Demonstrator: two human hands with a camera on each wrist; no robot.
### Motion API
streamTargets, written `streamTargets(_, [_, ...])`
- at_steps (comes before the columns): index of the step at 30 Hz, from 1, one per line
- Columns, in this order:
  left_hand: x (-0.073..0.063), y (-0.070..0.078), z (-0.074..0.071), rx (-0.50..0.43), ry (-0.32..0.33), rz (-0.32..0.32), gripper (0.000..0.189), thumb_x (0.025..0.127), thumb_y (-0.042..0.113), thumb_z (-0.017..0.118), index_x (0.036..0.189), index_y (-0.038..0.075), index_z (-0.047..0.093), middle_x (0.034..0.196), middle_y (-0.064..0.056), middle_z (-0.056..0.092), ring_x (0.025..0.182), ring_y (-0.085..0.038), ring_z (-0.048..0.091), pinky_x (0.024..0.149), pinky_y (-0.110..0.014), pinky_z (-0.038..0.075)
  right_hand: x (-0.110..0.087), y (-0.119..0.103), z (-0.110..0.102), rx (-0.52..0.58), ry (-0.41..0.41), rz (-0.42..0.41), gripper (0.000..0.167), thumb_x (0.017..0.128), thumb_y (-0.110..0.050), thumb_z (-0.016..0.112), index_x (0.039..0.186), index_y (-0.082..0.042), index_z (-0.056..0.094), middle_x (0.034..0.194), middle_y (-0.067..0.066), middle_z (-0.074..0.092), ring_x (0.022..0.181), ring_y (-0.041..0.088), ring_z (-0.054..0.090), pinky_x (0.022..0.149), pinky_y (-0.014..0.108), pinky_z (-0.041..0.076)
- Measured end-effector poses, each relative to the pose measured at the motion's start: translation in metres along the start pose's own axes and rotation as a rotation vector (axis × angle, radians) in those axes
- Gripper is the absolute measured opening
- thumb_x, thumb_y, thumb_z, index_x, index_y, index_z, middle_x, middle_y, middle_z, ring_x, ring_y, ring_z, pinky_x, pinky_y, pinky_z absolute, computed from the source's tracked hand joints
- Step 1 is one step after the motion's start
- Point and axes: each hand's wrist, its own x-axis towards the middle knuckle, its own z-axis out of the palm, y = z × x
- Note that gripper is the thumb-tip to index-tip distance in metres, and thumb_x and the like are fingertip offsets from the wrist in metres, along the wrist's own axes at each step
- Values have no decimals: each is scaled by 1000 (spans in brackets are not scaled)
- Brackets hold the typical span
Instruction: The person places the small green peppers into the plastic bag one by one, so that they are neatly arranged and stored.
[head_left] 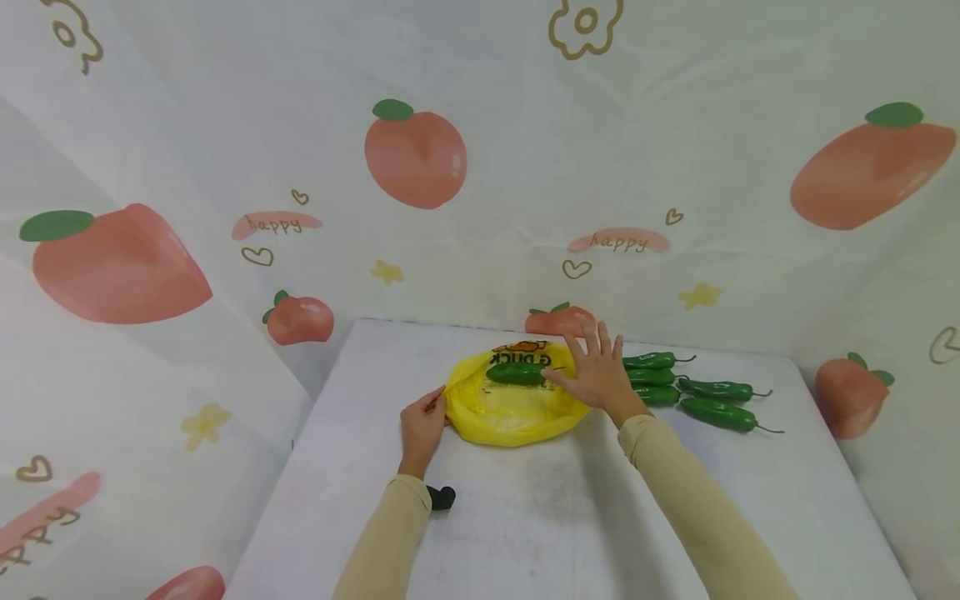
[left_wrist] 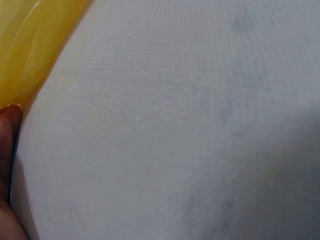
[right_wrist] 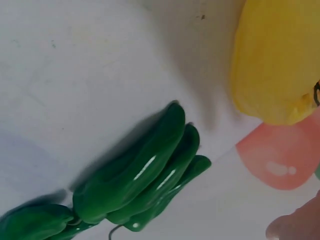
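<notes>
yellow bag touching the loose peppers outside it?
Apart: the right wrist view shows a plain gap of white tabletop between the yellow bag and the green peppers outside it.

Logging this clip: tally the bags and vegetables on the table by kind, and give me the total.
Yellow bag: 1
Green peppers: 6 (5 to the right of the bag, 1 at its open mouth)
Total: 7

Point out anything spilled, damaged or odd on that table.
Faint smudges mark the white table on the near side of the yellow bag, odd against the pale surface. Nothing looks spilled or damaged.
</notes>
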Motion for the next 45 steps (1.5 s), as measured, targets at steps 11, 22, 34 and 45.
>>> streamTargets(11, [0,-2,0,10,-3,-7,28,100,19,63,126,15,74,110,-13,78,76,-14,71,63,-19,59,-12,21,-2,-19,6,71,95,94,-72,48,164,-16,20,171,21,3,156,52,0,120,77,-1])
streamTargets(22, [0,-3,1,9,-1,-6,28,100,19,63,125,13,74,110,-14,78,76,-11,71,63,-18,59,-26,45,-2,-25,-22,118,95,95,-74,44,165,-17,15,171,24,0,155,54,-2,118,79,-4])
streamTargets(34, [1,-2,1,19,3,-10,27,101,18,62,124,14,75,106,-13,79,77,-11,72,63,-19,59,-41,70,-1,-22,-31,157,96,95,-71,49,164,-13,19,169,27,4,153,56,3,118,79,2])
streamTargets(45, [3,-3,2,20,3,-18,27,101,20,62,125,16,75,106,-12,79,78,-13,71,63,-18,58,-55,92,6,-29,20,115,98,90,-69,60,160,-9,27,164,33,14,148,59,14,118,79,10])
